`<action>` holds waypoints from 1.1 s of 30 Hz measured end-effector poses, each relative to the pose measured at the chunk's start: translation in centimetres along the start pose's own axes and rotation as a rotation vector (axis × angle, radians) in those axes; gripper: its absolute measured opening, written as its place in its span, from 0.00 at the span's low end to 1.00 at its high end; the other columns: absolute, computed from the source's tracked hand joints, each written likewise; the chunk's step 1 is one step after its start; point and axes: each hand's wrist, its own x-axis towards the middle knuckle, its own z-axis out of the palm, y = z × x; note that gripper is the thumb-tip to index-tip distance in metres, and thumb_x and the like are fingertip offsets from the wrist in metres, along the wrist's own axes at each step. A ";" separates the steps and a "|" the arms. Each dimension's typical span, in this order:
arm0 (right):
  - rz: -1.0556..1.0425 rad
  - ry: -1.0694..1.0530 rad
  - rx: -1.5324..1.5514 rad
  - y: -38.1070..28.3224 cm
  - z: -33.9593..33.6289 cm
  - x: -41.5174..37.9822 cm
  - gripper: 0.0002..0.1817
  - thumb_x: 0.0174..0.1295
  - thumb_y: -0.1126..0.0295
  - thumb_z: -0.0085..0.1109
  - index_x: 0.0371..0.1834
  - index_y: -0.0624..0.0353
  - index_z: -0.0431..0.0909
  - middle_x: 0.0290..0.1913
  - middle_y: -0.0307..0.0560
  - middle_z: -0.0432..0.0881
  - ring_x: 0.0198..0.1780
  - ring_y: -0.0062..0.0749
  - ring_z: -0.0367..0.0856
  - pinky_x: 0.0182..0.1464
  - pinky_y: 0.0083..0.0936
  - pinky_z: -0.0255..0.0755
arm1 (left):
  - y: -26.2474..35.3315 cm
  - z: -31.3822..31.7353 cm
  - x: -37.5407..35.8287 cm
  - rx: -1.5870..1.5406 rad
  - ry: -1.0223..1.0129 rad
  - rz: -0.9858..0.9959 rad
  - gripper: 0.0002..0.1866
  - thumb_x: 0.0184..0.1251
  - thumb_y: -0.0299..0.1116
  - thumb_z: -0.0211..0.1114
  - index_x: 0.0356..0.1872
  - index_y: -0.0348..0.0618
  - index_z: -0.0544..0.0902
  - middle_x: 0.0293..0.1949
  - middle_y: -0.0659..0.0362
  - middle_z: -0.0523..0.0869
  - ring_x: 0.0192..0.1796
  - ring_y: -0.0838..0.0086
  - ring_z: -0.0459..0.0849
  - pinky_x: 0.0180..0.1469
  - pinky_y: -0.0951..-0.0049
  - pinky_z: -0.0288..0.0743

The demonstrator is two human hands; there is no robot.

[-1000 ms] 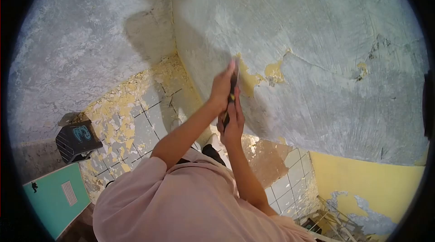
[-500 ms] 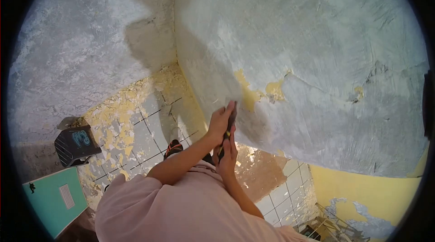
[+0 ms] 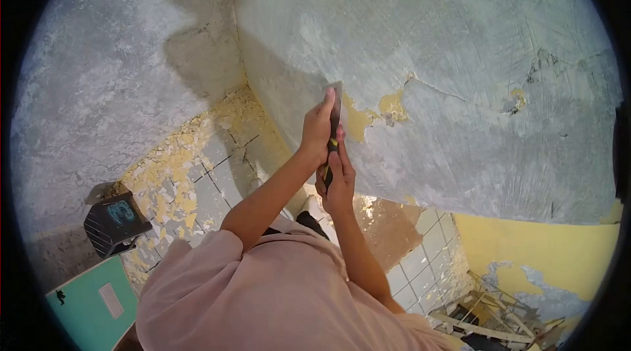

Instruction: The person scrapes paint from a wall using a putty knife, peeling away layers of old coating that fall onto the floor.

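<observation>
A person's two hands are holding one scraper (image 3: 336, 119) before a grey wall (image 3: 473, 160), its blade pointing away from the body. The left hand (image 3: 317, 133) is closing around the scraper near the blade, the thumb lying along it; the right hand (image 3: 340, 188) is gripping the dark handle below, thumb and fingers pressing together on it. The blade's tip is standing just left of a yellow patch (image 3: 356, 119), nearer the wall's left edge than its right; whether it is touching the surface cannot be told. Paint flakes (image 3: 172, 196) are covering the left edge of the tiled floor (image 3: 211, 192). A black object (image 3: 117, 223) with a blue mark is resting by that edge, and debris (image 3: 490, 315) is lying at the floor's lower right corner.
</observation>
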 end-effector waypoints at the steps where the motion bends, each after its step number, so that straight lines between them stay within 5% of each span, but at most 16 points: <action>1: 0.032 0.003 0.031 0.0 0.7 -0.5 0.26 0.69 0.66 0.37 0.71 0.48 0.49 0.29 0.36 0.75 0.14 0.12 0.59 0.15 0.10 0.53 | 1.4 0.0 -0.5 -0.070 -0.029 -0.009 0.25 0.61 0.57 0.56 0.20 0.45 0.71 0.17 0.64 0.71 0.18 0.81 0.68 0.21 0.79 0.64; 3: 0.008 0.055 0.029 1.2 1.1 -1.6 0.26 0.69 0.67 0.38 0.71 0.48 0.49 0.24 0.35 0.72 0.13 0.12 0.58 0.14 0.10 0.52 | -1.0 -1.4 -1.5 0.013 -0.021 0.070 0.24 0.61 0.57 0.56 0.21 0.45 0.70 0.16 0.64 0.70 0.16 0.80 0.68 0.19 0.78 0.63; 6: -0.023 0.152 0.030 4.0 -1.1 -3.2 0.27 0.69 0.67 0.38 0.71 0.48 0.49 0.23 0.35 0.70 0.13 0.13 0.58 0.13 0.11 0.52 | -5.6 -2.3 -2.7 0.031 0.026 -0.145 0.25 0.61 0.57 0.56 0.21 0.45 0.70 0.15 0.63 0.69 0.12 0.79 0.67 0.15 0.78 0.61; 10: 0.023 0.038 0.005 -1.2 0.6 -0.3 0.27 0.69 0.66 0.37 0.71 0.48 0.48 0.22 0.36 0.69 0.13 0.14 0.58 0.13 0.12 0.53 | 0.0 0.5 -0.1 -0.109 -0.038 0.055 0.25 0.61 0.57 0.56 0.21 0.43 0.70 0.15 0.63 0.69 0.14 0.78 0.67 0.17 0.77 0.62; 16: -0.133 0.105 -0.020 3.7 -1.3 -0.9 0.26 0.69 0.67 0.38 0.71 0.49 0.49 0.25 0.35 0.71 0.14 0.14 0.58 0.14 0.12 0.53 | -2.9 -1.3 -0.9 0.099 0.054 -0.062 0.26 0.61 0.58 0.55 0.22 0.43 0.72 0.16 0.63 0.70 0.18 0.80 0.69 0.20 0.77 0.63; 22: 0.028 0.015 0.040 -0.5 1.3 -0.9 0.27 0.69 0.65 0.39 0.71 0.48 0.49 0.21 0.34 0.67 0.13 0.14 0.56 0.14 0.12 0.51 | 0.6 -0.8 -1.4 -0.031 0.048 -0.066 0.23 0.62 0.55 0.57 0.21 0.46 0.68 0.17 0.63 0.71 0.16 0.78 0.69 0.18 0.77 0.63; 28: 0.142 0.125 0.150 -0.7 -0.1 -3.9 0.26 0.69 0.64 0.39 0.71 0.44 0.50 0.20 0.38 0.68 0.11 0.15 0.56 0.12 0.12 0.50 | -2.8 -0.7 -2.7 -0.293 -0.164 -0.165 0.20 0.58 0.49 0.65 0.27 0.45 0.66 0.20 0.60 0.74 0.17 0.77 0.73 0.18 0.79 0.67; 33: 0.204 0.148 0.161 -0.3 -0.4 -3.4 0.25 0.70 0.64 0.39 0.70 0.43 0.52 0.20 0.38 0.67 0.13 0.15 0.58 0.13 0.13 0.52 | -4.0 -1.1 -1.7 -0.261 -0.111 -0.178 0.20 0.57 0.48 0.66 0.28 0.46 0.66 0.21 0.61 0.73 0.18 0.78 0.73 0.19 0.81 0.68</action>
